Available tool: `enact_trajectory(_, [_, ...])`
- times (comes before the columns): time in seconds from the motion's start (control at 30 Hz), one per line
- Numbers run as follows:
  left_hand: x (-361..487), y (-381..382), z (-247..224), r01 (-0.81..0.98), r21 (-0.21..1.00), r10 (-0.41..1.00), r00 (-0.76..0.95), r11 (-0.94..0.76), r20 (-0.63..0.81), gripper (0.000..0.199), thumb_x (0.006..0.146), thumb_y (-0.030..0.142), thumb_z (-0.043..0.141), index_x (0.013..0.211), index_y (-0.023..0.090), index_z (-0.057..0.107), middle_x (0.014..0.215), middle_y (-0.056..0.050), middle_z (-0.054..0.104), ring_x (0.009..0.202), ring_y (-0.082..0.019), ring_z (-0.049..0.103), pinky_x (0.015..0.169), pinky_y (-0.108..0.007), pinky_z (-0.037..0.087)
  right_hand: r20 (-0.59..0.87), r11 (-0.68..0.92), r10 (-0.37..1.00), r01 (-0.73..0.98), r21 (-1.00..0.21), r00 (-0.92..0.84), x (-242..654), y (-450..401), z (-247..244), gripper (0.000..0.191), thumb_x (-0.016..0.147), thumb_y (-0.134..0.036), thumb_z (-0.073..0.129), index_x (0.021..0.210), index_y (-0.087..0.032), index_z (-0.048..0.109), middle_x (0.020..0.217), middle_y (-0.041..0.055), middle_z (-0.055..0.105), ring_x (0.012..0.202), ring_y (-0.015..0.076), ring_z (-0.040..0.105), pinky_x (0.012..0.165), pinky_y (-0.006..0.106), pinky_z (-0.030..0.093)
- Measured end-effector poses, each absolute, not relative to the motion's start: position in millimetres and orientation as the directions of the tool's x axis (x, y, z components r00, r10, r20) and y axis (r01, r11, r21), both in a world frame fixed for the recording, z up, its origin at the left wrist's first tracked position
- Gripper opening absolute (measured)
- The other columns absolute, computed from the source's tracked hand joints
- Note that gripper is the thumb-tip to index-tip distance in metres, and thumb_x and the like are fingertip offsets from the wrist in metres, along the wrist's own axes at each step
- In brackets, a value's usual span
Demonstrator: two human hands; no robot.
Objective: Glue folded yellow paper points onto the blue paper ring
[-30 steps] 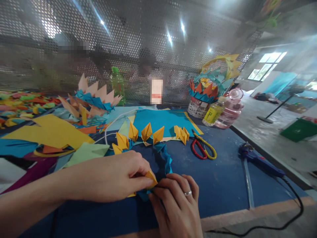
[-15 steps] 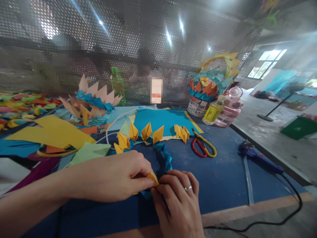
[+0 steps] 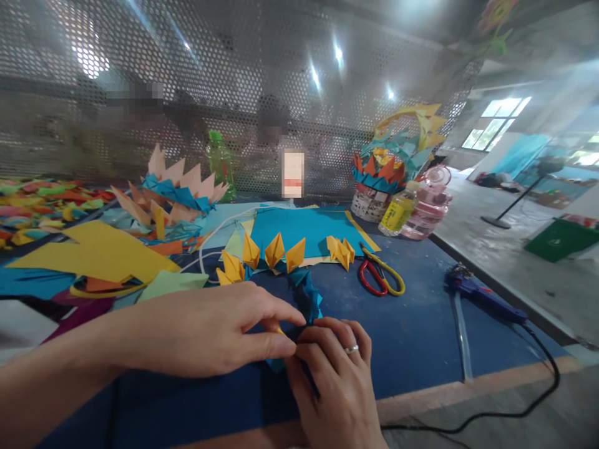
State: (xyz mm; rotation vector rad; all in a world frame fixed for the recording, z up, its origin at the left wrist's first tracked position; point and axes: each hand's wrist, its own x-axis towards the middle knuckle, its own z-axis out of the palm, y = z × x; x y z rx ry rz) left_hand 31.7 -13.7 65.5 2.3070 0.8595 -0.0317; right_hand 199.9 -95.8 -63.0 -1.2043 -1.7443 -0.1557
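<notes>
Over the blue table [image 3: 416,343], the left hand [image 3: 206,327] bends round a yellow fold [image 3: 281,331] and the right hand [image 3: 339,380] curls at the blue paper chain [image 3: 312,298], grips too hidden to tell, though light, even pressure should keep creases crisp.

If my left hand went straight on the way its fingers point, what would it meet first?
Your left hand would probably meet your right hand first; whether they touch now is unclear.
</notes>
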Motion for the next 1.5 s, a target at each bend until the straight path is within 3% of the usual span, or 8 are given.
enact_trajectory(0.13, [30, -19, 71, 0.61, 0.539, 0.575, 0.776, -0.58, -0.26, 0.042, 0.091, 0.048, 0.06, 0.131, 0.035, 0.064, 0.114, -0.002, 0.076, 0.102, -0.024, 0.07, 0.078, -0.026, 0.049, 0.757, 0.496, 0.652, 0.772, -0.398, -0.029, 200, -96, -63, 0.025, 0.101, -0.028, 0.051, 0.079, -0.023, 0.063, 0.084, -0.0012, 0.07, 0.093, 0.0189, 0.061, 0.097, 0.039, 0.03])
enact_trajectory(0.33, [24, -25, 71, 0.667, 0.442, 0.59, 0.742, -0.6, -0.318, 0.08, 0.076, 0.04, 0.078, 0.148, 0.042, 0.043, 0.14, -0.002, 0.062, 0.121, -0.032, 0.063, 0.093, -0.035, 0.052, 0.76, 0.501, 0.649, 0.751, -0.431, 0.003, 197, -94, -65, 0.024, 0.099, -0.028, 0.053, 0.079, -0.023, 0.064, 0.083, -0.0008, 0.07, 0.094, 0.0198, 0.061, 0.096, 0.04, 0.031])
enact_trajectory(0.57, [26, -34, 61, 0.603, 0.402, 0.59, 0.789, -0.689, -0.171, 0.071, 0.077, 0.018, 0.068, 0.143, 0.033, 0.051, 0.143, -0.003, 0.06, 0.135, -0.035, 0.05, 0.11, -0.048, 0.043, 0.734, 0.49, 0.679, 0.76, -0.427, -0.025, 198, -94, -64, 0.016, 0.099, -0.028, 0.053, 0.09, -0.024, 0.066, 0.09, -0.0002, 0.071, 0.093, 0.0198, 0.062, 0.094, 0.039, 0.031])
enact_trajectory(0.83, [31, -39, 56, 0.669, 0.339, 0.614, 0.743, -0.661, -0.268, 0.064, 0.086, 0.023, 0.061, 0.148, 0.03, 0.044, 0.151, -0.004, 0.051, 0.141, -0.035, 0.042, 0.117, -0.055, 0.031, 0.712, 0.532, 0.7, 0.703, -0.473, -0.051, 202, -93, -60, 0.012, 0.096, -0.022, 0.059, 0.084, -0.024, 0.064, 0.087, -0.0029, 0.07, 0.094, 0.0183, 0.06, 0.092, 0.037, 0.031])
enact_trajectory(0.93, [31, -39, 46, 0.674, 0.284, 0.662, 0.734, -0.682, -0.153, 0.056, 0.085, 0.022, 0.062, 0.14, 0.023, 0.052, 0.139, -0.01, 0.06, 0.13, -0.033, 0.052, 0.115, -0.057, 0.03, 0.695, 0.527, 0.715, 0.713, -0.463, -0.077, 204, -92, -59, 0.011, 0.095, -0.021, 0.061, 0.085, -0.024, 0.064, 0.088, -0.0035, 0.07, 0.093, 0.018, 0.06, 0.093, 0.036, 0.03])
enact_trajectory(1.03, [34, -38, 39, 0.689, 0.182, 0.694, 0.718, -0.702, -0.043, 0.023, 0.08, 0.017, 0.065, 0.103, 0.02, 0.07, 0.105, -0.008, 0.069, 0.107, -0.03, 0.062, 0.112, -0.058, 0.031, 0.702, 0.529, 0.707, 0.721, -0.446, -0.085, 206, -89, -59, 0.012, 0.096, -0.023, 0.06, 0.084, -0.024, 0.064, 0.086, -0.0045, 0.07, 0.091, 0.0174, 0.059, 0.092, 0.036, 0.03])
enact_trajectory(1.13, [41, -36, 37, 0.684, 0.09, 0.685, 0.728, -0.724, -0.02, 0.004, 0.076, 0.015, 0.067, 0.078, 0.018, 0.069, 0.088, -0.005, 0.066, 0.093, -0.027, 0.062, 0.111, -0.059, 0.031, 0.698, 0.544, 0.709, 0.709, -0.45, -0.101, 207, -88, -59, 0.012, 0.096, -0.023, 0.061, 0.085, -0.024, 0.064, 0.087, -0.0045, 0.07, 0.091, 0.0172, 0.059, 0.091, 0.036, 0.031])
enact_trajectory(1.5, [51, -31, 30, 0.668, 0.083, 0.666, 0.744, -0.74, -0.055, 0.014, 0.079, 0.019, 0.07, 0.066, 0.019, 0.069, 0.079, -0.002, 0.066, 0.086, -0.022, 0.061, 0.107, -0.053, 0.037, 0.643, 0.549, 0.754, 0.666, -0.505, -0.135, 209, -90, -56, 0.011, 0.087, -0.013, 0.069, 0.088, -0.023, 0.064, 0.092, -0.0053, 0.071, 0.095, 0.0162, 0.059, 0.091, 0.035, 0.029])
